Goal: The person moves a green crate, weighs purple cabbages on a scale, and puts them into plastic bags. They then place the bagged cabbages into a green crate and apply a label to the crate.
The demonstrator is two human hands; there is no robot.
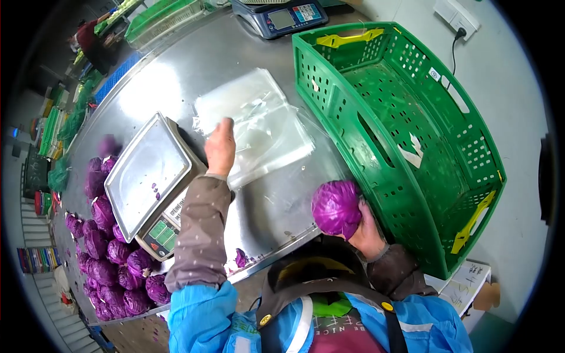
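Note:
A purple cabbage rests in my right hand, whose fingers wrap its side close to the table's front edge. My left hand reaches over the left edge of a stack of clear plastic bags. Its fingers are drawn together and partly hidden, and I cannot tell whether they pinch a bag. Left of that hand stands a weighing scale with a steel pan, with a few purple scraps on it. Many purple cabbages are piled along the scale's far left side.
A large green crate with yellow handles stands at the right, its wall beside my right hand. Another scale is at the back of the steel table. A loose cabbage leaf lies near the front edge. A person stands far back left.

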